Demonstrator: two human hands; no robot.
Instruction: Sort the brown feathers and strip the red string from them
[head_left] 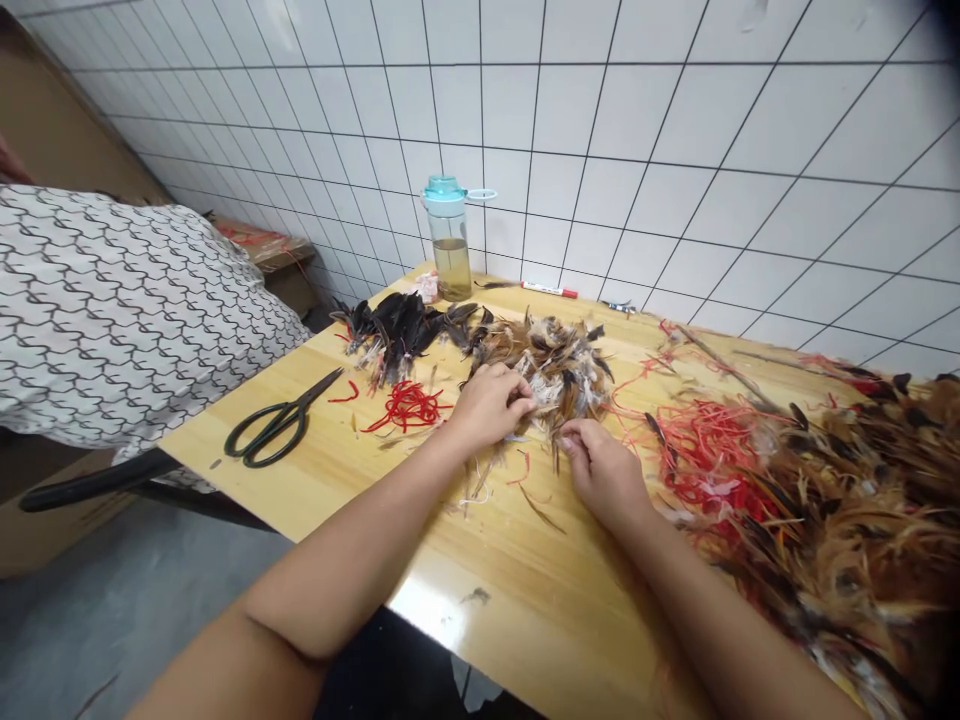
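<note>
My left hand (491, 405) rests at the near left edge of a pile of brown and white feathers (566, 365), its fingers curled together. Whatever sits between those fingers is hidden. To the right, my right hand (606, 468) is closed in a pinch at the pile's near edge, and a thin dark feather (556, 452) shows at its fingertips. Black feathers (401, 330) lie in a heap farther left. Short red strings (409, 405) are bunched left of my left hand. Loose feathers and white thread are scattered on the wooden table (480, 570) below the hands.
Black-handled scissors (281, 425) lie at the left. A bottle (450, 245) with a blue lid stands by the tiled wall (600, 120), near a marker (549, 290). Tangled red string (712, 450) and a large brown feather heap (877, 520) cover the right side. A person in patterned cloth (127, 320) is at left.
</note>
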